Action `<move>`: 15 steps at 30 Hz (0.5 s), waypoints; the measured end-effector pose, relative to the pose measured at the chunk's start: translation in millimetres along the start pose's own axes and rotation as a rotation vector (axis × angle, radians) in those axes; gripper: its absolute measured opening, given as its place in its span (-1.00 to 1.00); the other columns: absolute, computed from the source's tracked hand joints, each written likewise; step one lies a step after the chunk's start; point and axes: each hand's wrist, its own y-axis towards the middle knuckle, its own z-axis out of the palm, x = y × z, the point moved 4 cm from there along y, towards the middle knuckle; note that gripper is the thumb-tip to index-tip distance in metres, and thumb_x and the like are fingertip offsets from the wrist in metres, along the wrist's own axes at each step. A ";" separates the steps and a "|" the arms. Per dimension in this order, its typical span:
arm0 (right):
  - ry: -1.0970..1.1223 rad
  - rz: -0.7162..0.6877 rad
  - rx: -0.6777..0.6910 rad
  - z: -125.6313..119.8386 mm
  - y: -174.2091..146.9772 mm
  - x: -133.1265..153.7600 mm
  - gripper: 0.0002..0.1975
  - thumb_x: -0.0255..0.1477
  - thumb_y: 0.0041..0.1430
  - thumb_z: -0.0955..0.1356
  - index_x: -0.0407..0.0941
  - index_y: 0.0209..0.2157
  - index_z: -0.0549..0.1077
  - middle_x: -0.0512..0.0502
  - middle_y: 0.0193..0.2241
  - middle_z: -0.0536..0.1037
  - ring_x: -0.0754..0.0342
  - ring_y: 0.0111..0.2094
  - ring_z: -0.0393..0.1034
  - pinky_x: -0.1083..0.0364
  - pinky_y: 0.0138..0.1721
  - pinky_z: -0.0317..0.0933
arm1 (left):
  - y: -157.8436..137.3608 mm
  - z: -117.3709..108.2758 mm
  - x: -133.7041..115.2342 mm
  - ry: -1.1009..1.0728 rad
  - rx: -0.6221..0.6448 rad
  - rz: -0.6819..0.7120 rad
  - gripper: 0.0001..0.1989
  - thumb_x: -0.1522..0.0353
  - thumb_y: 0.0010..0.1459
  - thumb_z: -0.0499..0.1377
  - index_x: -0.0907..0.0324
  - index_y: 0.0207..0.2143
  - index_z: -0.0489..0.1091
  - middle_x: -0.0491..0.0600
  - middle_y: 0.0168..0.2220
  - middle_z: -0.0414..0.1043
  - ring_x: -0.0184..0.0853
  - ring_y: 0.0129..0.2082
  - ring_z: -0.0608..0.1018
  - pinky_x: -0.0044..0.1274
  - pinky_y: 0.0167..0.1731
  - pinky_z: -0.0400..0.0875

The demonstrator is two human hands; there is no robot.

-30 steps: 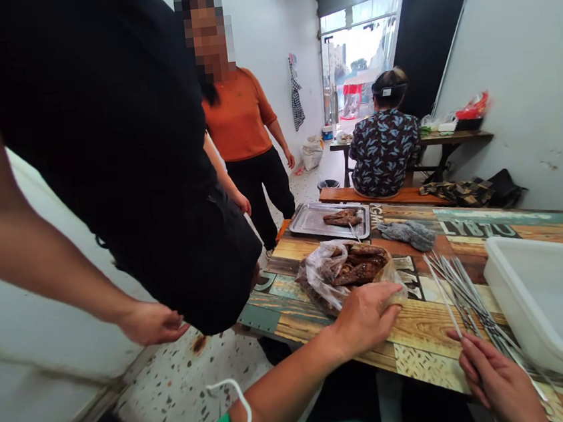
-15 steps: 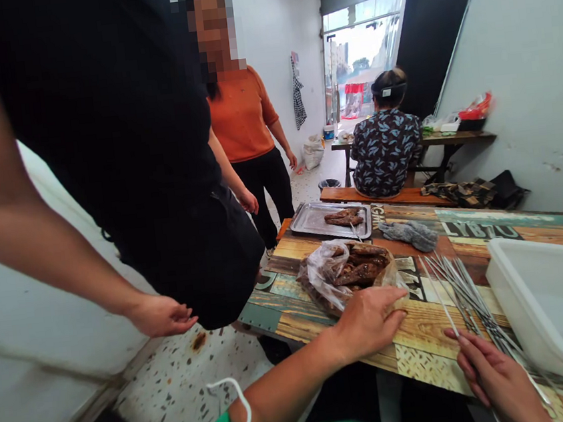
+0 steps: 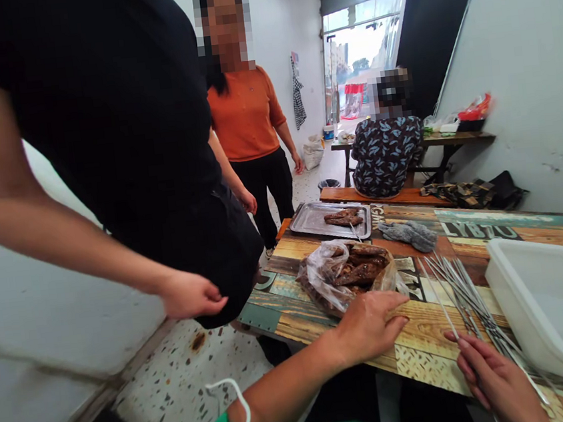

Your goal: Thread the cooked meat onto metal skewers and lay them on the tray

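pinching one skewer [image 3: 439,299], the right hand [image 3: 497,376] stays put; to its left, the left hand [image 3: 371,326], parted and seemingly empty, lies beside the bag [image 3: 320,270] of meat [image 3: 363,274]; a bystander's hand [image 3: 193,294] swings nearer, work seems paused.

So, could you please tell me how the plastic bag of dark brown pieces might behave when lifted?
The plastic bag would probably sag, as its thin film is crumpled. It looks fairly heavy, being well filled. Its dark brown pieces may be slippery, given their glossy surface.
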 end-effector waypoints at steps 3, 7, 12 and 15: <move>0.003 0.006 -0.012 -1.8 2.6 -1.8 -0.21 0.10 -0.08 0.39 -0.25 0.00 0.37 0.19 -0.72 0.22 0.28 -0.78 0.02 0.26 -0.75 -0.17 | 0.0 -0.5 0.0 0.005 0.007 -0.008 -0.63 0.44 0.12 0.16 0.31 0.00 0.45 0.12 -0.04 0.51 -0.23 -0.01 0.54 -0.47 0.03 0.39; 0.022 0.023 -0.007 -1.9 4.6 1.3 -0.20 0.10 -0.11 0.40 -0.22 0.00 0.37 0.19 -0.72 0.22 0.28 -0.77 0.02 0.25 -0.74 -0.16 | 0.4 -0.7 -1.8 0.012 0.029 -0.018 -0.63 0.44 0.12 0.16 0.32 0.00 0.44 0.12 -0.04 0.51 -0.24 -0.01 0.54 -0.48 0.03 0.39; 0.013 0.015 -0.002 0.5 1.5 7.1 -0.18 0.10 -0.12 0.41 -0.25 0.01 0.36 0.19 -0.72 0.22 0.29 -0.78 0.00 0.24 -0.73 -0.19 | -1.3 2.7 -5.2 -0.008 0.035 -0.002 -0.64 0.43 0.14 0.16 0.34 0.01 0.44 0.13 -0.01 0.50 -0.25 0.02 0.52 -0.51 0.08 0.35; -0.008 0.022 0.015 1.2 -0.2 6.3 -0.12 0.11 -0.13 0.40 -0.28 0.05 0.33 0.19 -0.71 0.22 0.29 -0.77 0.01 0.24 -0.73 -0.19 | -1.4 7.1 -6.1 -0.003 0.061 0.009 -0.65 0.43 0.15 0.15 0.35 0.00 0.44 0.14 -0.01 0.50 -0.25 0.03 0.51 -0.50 0.08 0.35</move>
